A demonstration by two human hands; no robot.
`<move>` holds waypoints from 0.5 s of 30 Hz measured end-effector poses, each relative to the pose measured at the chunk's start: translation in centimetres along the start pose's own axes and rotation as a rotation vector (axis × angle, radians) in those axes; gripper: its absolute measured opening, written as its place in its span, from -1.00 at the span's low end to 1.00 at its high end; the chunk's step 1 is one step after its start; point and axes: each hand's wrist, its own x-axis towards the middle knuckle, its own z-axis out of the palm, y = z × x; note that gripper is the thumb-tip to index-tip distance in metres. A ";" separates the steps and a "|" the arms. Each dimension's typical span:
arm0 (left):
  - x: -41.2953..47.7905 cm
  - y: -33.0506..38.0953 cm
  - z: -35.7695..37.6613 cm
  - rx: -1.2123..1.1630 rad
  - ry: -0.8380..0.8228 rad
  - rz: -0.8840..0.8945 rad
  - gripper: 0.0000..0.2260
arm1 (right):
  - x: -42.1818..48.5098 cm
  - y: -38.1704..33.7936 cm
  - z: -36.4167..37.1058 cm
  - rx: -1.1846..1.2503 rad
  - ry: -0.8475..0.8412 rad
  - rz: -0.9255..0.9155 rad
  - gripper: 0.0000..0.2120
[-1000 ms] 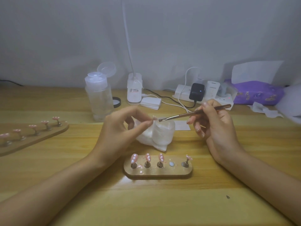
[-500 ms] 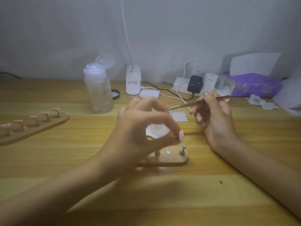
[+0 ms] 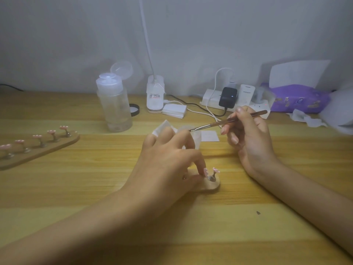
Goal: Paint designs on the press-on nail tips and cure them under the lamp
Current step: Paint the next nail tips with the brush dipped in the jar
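One hand, the left (image 3: 168, 165), pinches a nail tip (image 3: 205, 171) over the wooden stand (image 3: 213, 186). Right hand (image 3: 248, 136), beyond the stand, grips a metal tool (image 3: 210, 125).

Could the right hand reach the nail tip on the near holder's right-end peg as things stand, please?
Probably yes: the nail tip stands uncovered right of the left hand, which holds a wipe; bare desk lies toward the right hand, though it grips a tool.

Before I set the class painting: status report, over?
Left hand pinches tip at holder. Right hand holds brush, raised. Left hand hides most of holder.
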 end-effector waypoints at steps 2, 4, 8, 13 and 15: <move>-0.1 -0.3 0.1 -0.015 -0.023 -0.037 -0.94 | 0.0 0.0 0.0 0.002 -0.002 0.000 -0.72; -0.2 -0.3 0.1 -0.049 -0.044 -0.070 -0.91 | 0.0 0.0 -0.1 0.002 -0.005 0.001 -0.73; 0.0 -0.3 -0.1 -0.074 -0.066 -0.100 -0.93 | 0.0 0.0 -0.1 -0.001 -0.002 0.009 -0.74; 0.4 0.6 0.1 0.063 -0.065 -0.047 -0.76 | 0.1 0.0 -0.1 0.004 0.003 0.016 -0.74; 0.8 1.5 0.2 0.078 -0.056 -0.017 -0.73 | 0.0 0.0 0.0 0.004 0.007 0.018 -0.74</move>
